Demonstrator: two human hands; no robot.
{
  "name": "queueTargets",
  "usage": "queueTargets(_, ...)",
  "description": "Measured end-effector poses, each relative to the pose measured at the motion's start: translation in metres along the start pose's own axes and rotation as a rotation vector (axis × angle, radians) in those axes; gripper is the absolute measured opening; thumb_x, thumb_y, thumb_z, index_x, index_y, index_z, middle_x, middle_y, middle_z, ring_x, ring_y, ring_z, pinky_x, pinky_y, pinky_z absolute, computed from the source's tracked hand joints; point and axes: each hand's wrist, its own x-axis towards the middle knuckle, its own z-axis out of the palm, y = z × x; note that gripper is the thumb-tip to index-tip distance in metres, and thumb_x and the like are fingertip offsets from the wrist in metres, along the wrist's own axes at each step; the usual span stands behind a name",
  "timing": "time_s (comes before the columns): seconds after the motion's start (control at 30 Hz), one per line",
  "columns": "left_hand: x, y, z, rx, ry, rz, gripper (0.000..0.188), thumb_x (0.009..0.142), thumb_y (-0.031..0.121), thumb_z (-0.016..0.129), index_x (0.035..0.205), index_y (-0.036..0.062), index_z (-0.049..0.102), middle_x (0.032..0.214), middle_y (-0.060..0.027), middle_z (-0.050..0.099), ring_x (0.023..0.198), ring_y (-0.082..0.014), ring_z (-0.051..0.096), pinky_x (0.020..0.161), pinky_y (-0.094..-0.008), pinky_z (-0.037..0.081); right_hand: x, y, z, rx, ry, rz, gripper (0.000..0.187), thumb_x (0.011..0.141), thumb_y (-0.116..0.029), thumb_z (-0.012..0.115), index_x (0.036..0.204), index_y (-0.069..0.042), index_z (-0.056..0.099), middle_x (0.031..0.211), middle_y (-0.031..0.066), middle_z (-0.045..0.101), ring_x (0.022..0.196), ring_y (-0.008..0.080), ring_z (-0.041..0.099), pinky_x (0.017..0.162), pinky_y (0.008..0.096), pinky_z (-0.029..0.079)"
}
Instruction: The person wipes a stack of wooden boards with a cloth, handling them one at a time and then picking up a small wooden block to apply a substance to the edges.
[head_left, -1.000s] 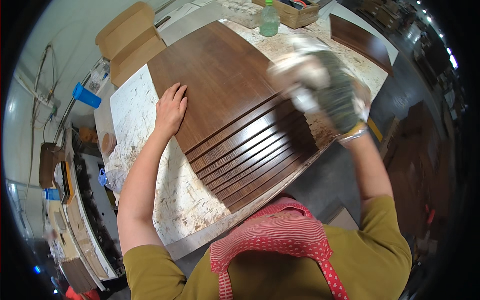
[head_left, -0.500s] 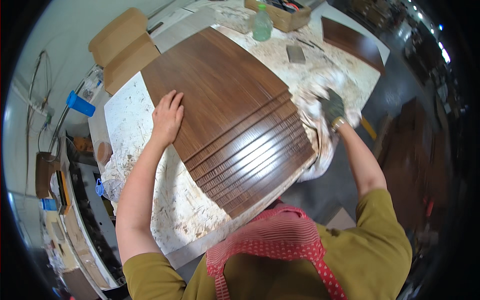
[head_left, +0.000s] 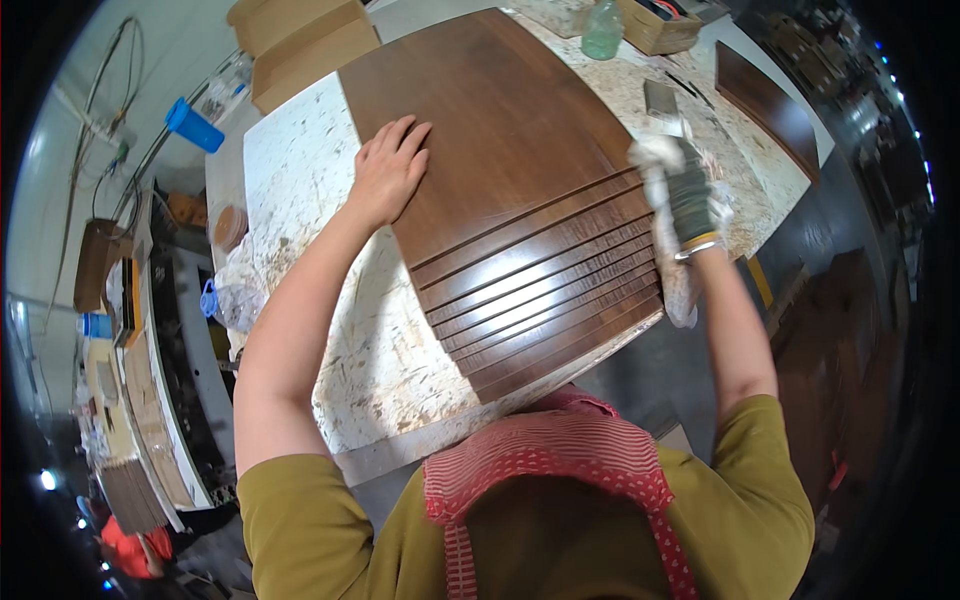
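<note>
We've got the left hand (head_left: 388, 168) flat on the wood panel (head_left: 510, 190), fingers spread, pinning its left edge. Gloved right hand (head_left: 688, 192) at the panel's right edge, fingers closed on a white cloth (head_left: 678, 285), probably. Panel's long axis runs away from us.

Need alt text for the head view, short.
A person presses a bare left hand flat on a dark brown grooved wooden panel lying on a speckled chipboard workbench. Their gloved right hand holds a white cloth at the panel's right edge. A green plastic bottle stands at the far side.
</note>
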Motion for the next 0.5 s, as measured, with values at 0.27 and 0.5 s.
queueTargets(0.27, -0.010, -0.015, 0.011, 0.030, 0.029, -0.033, 0.043, 0.095, 0.031, 0.037, 0.134, 0.0141, 0.042, 0.140, -0.0093, 0.037, 0.132, -0.0251, 0.031, 0.106, -0.0436, 0.024, -0.044, -0.151, 0.061, -0.187, 0.003, -0.407, 0.020, 0.094, -0.015, 0.048, 0.109, -0.006, 0.057, 0.094, 0.0072, 0.060, 0.090, 0.0152, 0.058, 0.078, 0.0266, 0.049)
queueTargets(0.5, 0.005, -0.007, 0.018, -0.011, 0.069, 0.034, 0.042, 0.094, 0.033, 0.040, 0.132, 0.0168, 0.045, 0.139, -0.0084, 0.039, 0.130, -0.0262, 0.033, 0.105, -0.0480, 0.026, -0.162, -0.154, 0.291, -0.524, -0.470, -0.828, 0.025, 0.084, -0.024, 0.046, 0.089, -0.003, 0.058, 0.085, 0.0143, 0.061, 0.081, 0.0246, 0.059, 0.078, 0.0397, 0.045)
